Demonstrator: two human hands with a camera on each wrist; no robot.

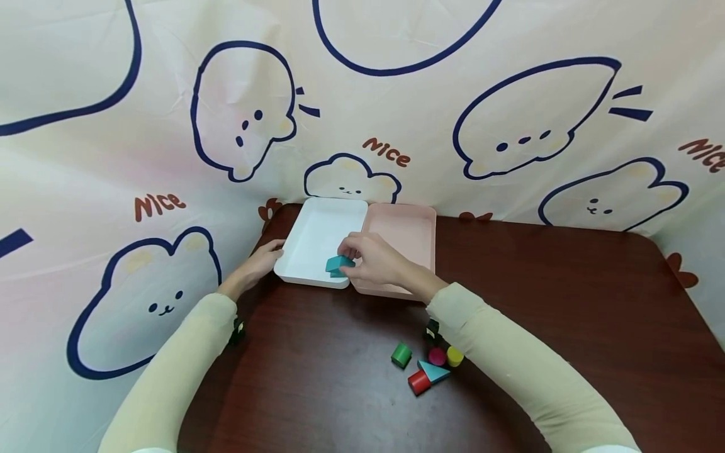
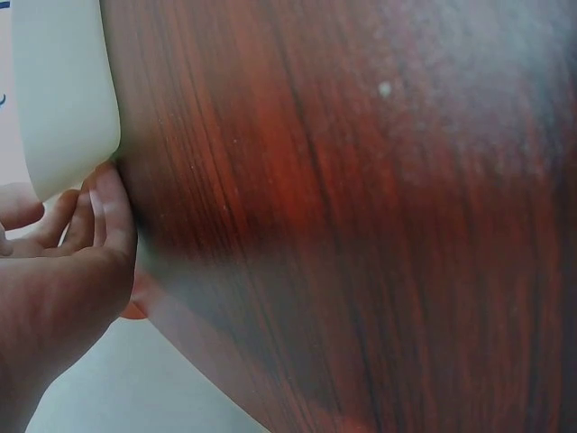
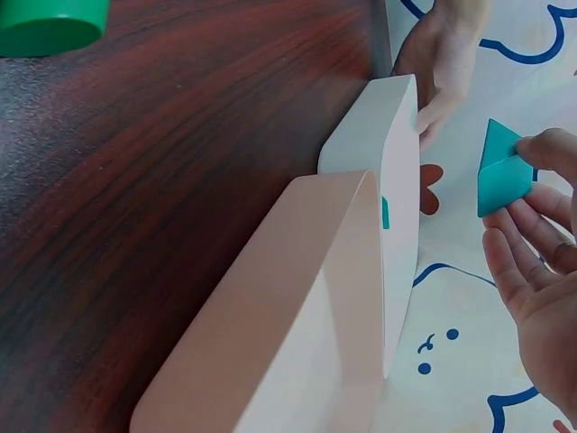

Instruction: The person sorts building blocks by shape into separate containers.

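My right hand [image 1: 374, 258] pinches a teal triangular block [image 3: 505, 171] between thumb and fingers, over the near right part of the white tray [image 1: 300, 267]. Just below it in the head view, another bit of teal [image 1: 335, 275] shows. A small teal piece [image 3: 386, 213] also appears at the white tray's rim in the right wrist view. At the tray's left side, my left hand [image 1: 263, 259] grips the wall, thumb on the rim side and fingers against the outside near the corner [image 2: 99, 153].
A pink tray [image 1: 421, 242] sits against the white one's right side, partly behind my right forearm. Nearer on the dark wooden table [image 1: 317, 377] lie a green cylinder [image 1: 401, 355], a red cylinder [image 1: 419, 382], a light blue triangle [image 1: 435, 372], and dark pink [image 1: 437, 356] and yellow [image 1: 455, 357] pieces.
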